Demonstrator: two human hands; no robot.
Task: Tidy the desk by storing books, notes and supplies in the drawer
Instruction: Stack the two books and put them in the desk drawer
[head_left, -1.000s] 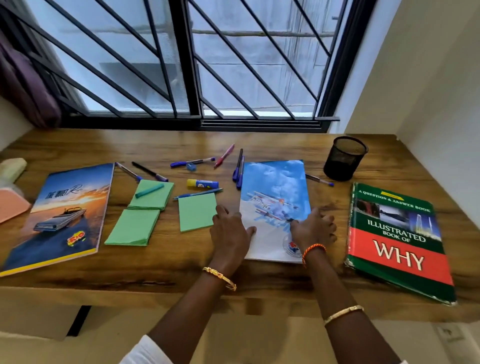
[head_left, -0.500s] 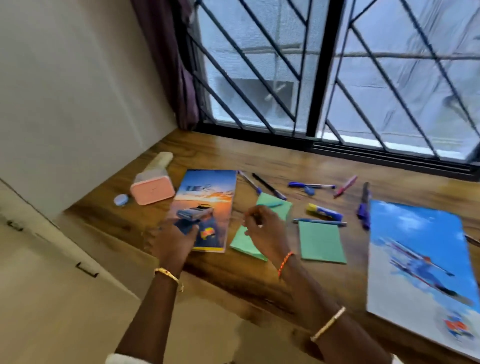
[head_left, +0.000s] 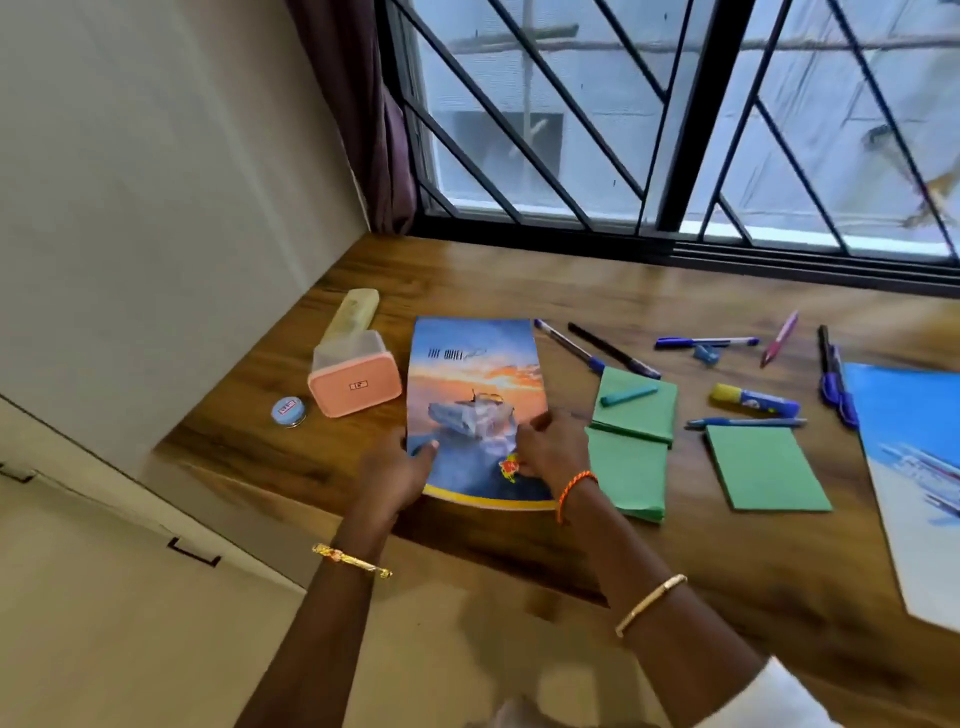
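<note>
Book pickup starting: left hand (head_left: 397, 470) and right hand (head_left: 550, 449) clamp the near edges of the notebook (head_left: 475, 384) lying on the desk (head_left: 519, 280), lift next, drawer unseen.

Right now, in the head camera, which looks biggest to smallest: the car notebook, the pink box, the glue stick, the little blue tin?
1. Car notebook, biggest by far.
2. Pink box.
3. Glue stick.
4. Blue tin, smallest.
All lie about equally far from the camera, so nearness hardly skews this order.
</note>
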